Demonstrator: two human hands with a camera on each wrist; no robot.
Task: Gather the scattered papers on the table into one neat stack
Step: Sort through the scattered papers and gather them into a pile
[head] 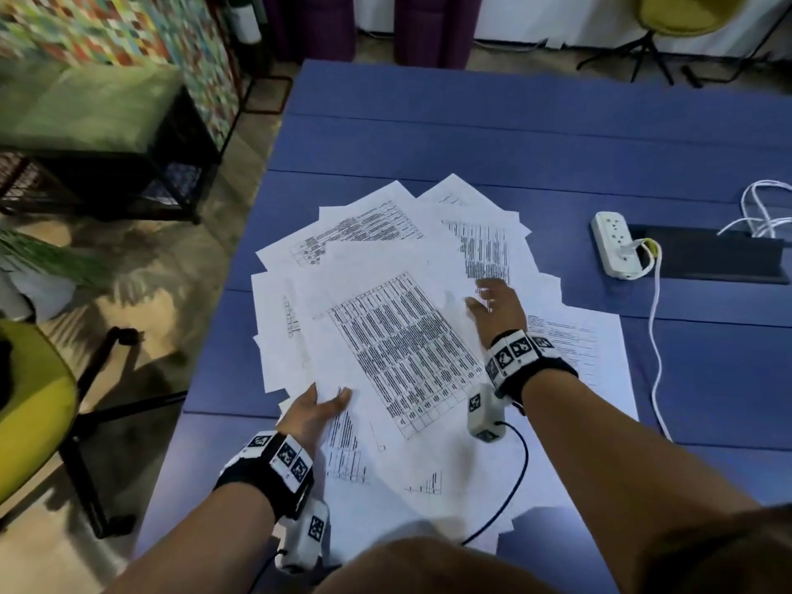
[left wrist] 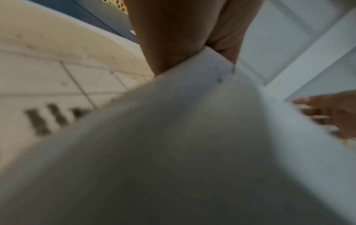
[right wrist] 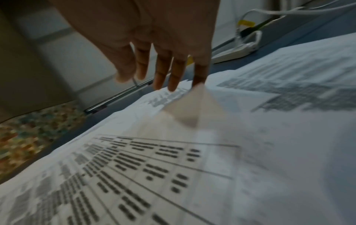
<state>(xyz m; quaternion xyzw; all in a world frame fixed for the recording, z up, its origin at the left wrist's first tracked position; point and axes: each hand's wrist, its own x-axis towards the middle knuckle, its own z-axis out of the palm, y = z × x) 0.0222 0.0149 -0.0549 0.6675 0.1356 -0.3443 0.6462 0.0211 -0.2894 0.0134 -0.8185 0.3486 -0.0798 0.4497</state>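
Several white printed papers (head: 428, 233) lie fanned and overlapping on the blue table (head: 471, 135). The top sheet (head: 403, 336), with a dense printed grid, is lifted at its near left corner. My left hand (head: 325, 400) pinches that corner, thumb on top and fingers beneath. In the left wrist view the top sheet (left wrist: 192, 137) fills the frame and runs between thumb and fingers of my left hand (left wrist: 202, 50). My right hand (head: 488, 300) is open, fingers straight, at the sheet's far right edge. In the right wrist view my right hand (right wrist: 163, 79) has its fingertips at the papers (right wrist: 173, 167).
A white power strip (head: 613, 244) with a white cable (head: 655, 336) lies right of the papers, beside a black panel (head: 707, 259). A yellow chair (head: 30, 400) stands left of the table's left edge. A black wire (head: 510, 486) trails from my right wrist camera.
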